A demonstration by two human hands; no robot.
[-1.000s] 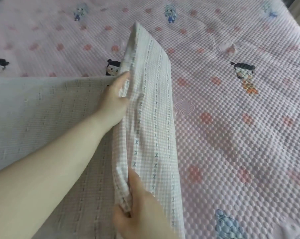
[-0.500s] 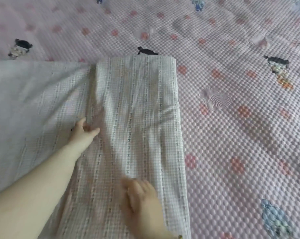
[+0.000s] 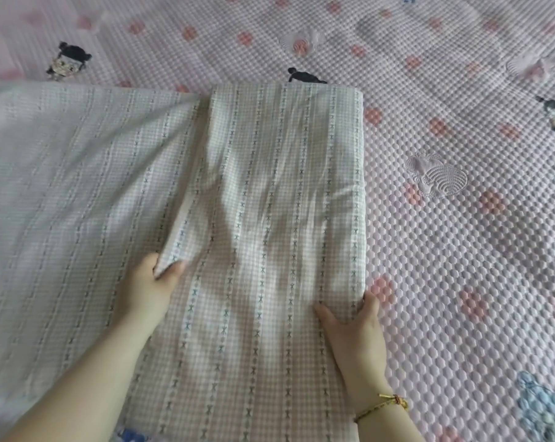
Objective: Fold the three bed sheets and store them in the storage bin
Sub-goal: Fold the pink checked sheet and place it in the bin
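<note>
Left forearm reaches in from the near-left corner, and the left hand (image 3: 152, 288) has its thumb and fingers pinched on the loose edge of the sheet's folded-over flap, lifting a little ridge of cloth there. So it's grasping, not just resting.

Right forearm comes straight up from the near edge with a gold bracelet (image 3: 385, 404) on the wrist. The right hand (image 3: 356, 327) has its thumb lying on top of the cloth and its fingers (image 3: 370, 302) curled round the sheet's right-hand fold, so that one's gripping too.

The checked sheet (image 3: 270, 202) sits as a long folded strip running near to far between the two hands, a bit rumpled in the middle. The rest of it spreads out flat to the left in a thinner layer. It's all lying on a pink quilted bed cover (image 3: 461, 266), with a dark cartoon figure (image 3: 303, 76) poking out just past the sheet's far edge.
</note>
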